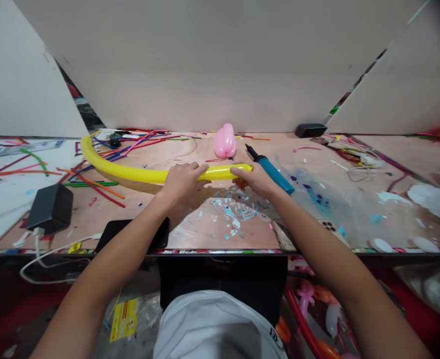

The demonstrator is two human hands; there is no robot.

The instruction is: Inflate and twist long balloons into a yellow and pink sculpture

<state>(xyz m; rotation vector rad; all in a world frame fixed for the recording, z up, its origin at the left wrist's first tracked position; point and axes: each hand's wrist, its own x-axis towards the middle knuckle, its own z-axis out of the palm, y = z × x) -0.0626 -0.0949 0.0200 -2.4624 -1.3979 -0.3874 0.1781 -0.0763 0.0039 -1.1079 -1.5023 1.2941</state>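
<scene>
A long inflated yellow balloon (130, 173) curves over the table from the far left to the middle. My left hand (184, 180) is closed over it near the middle, fingers on top and thumb at the near side. At its right end, my right hand (253, 179) pinches the balloon between thumb and fingers; the fingertips are partly hidden. Beyond the hands stands a pink inflated balloon shape (225, 141) with rounded lobes. Just past my right hand lies a blue balloon pump (274, 174) with a black nozzle.
Several uninflated balloons (145, 141) lie scattered at the left. A black power adapter (51, 209) with a white cable sits at the left front. One dark phone (130, 234) lies beneath my left forearm, another phone (285, 234) beneath my right. A black box (311, 130) stands by the back panel.
</scene>
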